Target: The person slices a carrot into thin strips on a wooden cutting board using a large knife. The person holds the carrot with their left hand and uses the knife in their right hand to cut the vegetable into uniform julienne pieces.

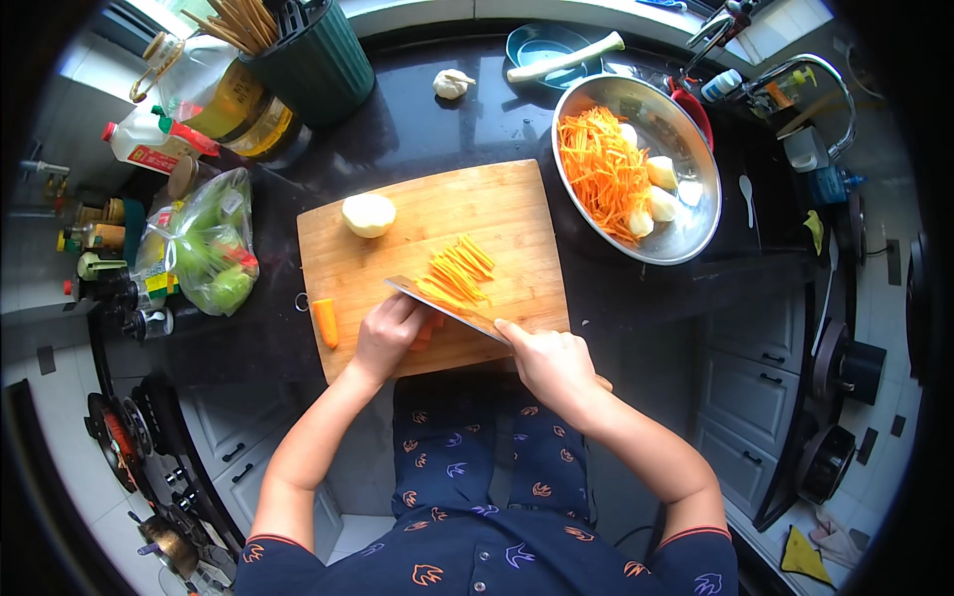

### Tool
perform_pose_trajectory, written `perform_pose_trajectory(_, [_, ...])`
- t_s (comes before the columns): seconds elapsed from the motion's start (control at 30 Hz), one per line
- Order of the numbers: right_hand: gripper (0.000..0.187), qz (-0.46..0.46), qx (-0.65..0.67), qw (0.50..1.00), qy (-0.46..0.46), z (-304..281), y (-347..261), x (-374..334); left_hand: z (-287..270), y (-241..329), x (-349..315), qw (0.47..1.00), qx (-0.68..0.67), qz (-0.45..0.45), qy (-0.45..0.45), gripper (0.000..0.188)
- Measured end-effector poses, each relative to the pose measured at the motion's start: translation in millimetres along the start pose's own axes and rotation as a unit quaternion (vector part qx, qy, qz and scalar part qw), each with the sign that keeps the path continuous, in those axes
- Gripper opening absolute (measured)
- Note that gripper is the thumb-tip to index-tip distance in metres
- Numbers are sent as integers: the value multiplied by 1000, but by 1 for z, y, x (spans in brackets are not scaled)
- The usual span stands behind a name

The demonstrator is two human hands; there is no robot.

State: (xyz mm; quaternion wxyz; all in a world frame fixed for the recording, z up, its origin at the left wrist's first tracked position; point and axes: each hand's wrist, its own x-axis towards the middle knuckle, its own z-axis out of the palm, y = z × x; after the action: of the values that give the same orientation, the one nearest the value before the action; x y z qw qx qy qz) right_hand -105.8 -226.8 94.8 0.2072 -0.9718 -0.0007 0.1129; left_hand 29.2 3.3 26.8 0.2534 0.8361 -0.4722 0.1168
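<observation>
A wooden cutting board [522,209] lies on the dark counter in front of me. My right hand [555,368] is closed round the handle of a kitchen knife [455,312], its blade slanting across the board. My left hand [390,336], fingers curled, presses on carrot slices [427,330] beside the blade, partly hidden by the fingers. Beyond the blade is a small pile of carrot strips [461,266]. A carrot piece [325,323] rests at the board's left edge, and a peeled potato [369,215] sits near its far left corner.
At right stands a metal bowl [676,104] of shredded carrot [599,169] and pale peeled chunks. Behind are a garlic bulb [453,83] and a teal dish [537,42] with a pale stalk across it. A bag of green vegetables [211,253], an oil jug [214,89] and a chopstick holder [323,70] stand left.
</observation>
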Motion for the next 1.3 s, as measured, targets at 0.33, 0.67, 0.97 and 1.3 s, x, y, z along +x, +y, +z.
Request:
perform_pose_trajectory(0.33, [21,26,14,999,-16,-9,-4,8,5,-5,-7,998,51,-29,-15,18])
perform_pose_trajectory(0.67, [22,14,23,1000,-7,-1,2,16,1,-9,0,999,41,-18,-30,17])
perform_pose_trajectory(0.97, [26,14,23,1000,-9,-10,3,5,6,-7,-2,994,109,-12,-21,17])
perform_pose_trajectory(1.3, [19,39,51,997,-38,-14,-3,11,4,-5,1,996,85,-14,-11,18])
